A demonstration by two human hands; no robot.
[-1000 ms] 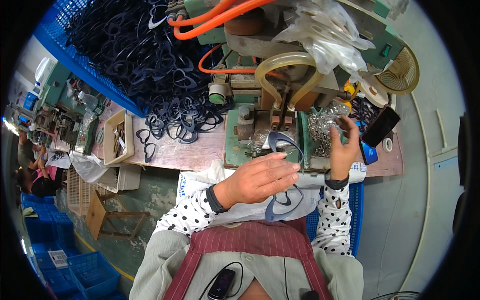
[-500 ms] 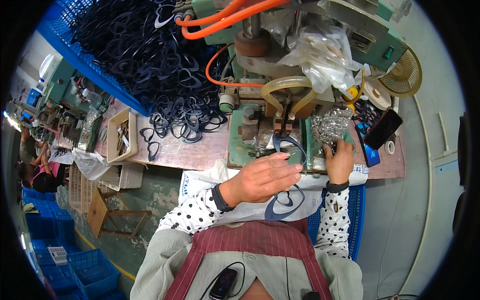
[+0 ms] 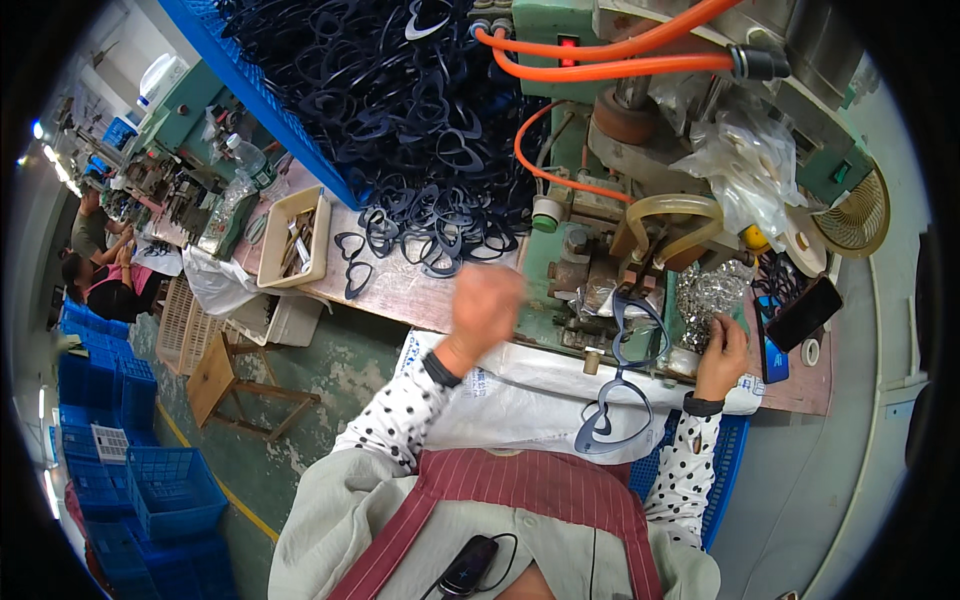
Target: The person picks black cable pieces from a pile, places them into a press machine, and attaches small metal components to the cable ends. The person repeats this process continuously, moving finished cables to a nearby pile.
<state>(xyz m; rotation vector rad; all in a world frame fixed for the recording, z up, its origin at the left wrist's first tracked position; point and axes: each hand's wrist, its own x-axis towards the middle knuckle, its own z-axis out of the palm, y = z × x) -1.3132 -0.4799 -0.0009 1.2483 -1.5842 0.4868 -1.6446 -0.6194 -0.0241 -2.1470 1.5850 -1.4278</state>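
Blur is covering my left hand (image 3: 490, 305) in the head view; it is hovering near the table's (image 3: 385, 297) front edge, close to the loose dark frames (image 3: 440, 262), and I cannot tell whether it is gripping anything. My right hand (image 3: 722, 362) is resting, fingers curling, beside the shiny metal bits (image 3: 703, 300); I cannot tell whether I am pinching one. Between my hands, a blue two-rimmed frame (image 3: 588, 439) is hanging from the green machine (image 3: 537, 292), its lower rim dangling before the white sacking (image 3: 510, 405).
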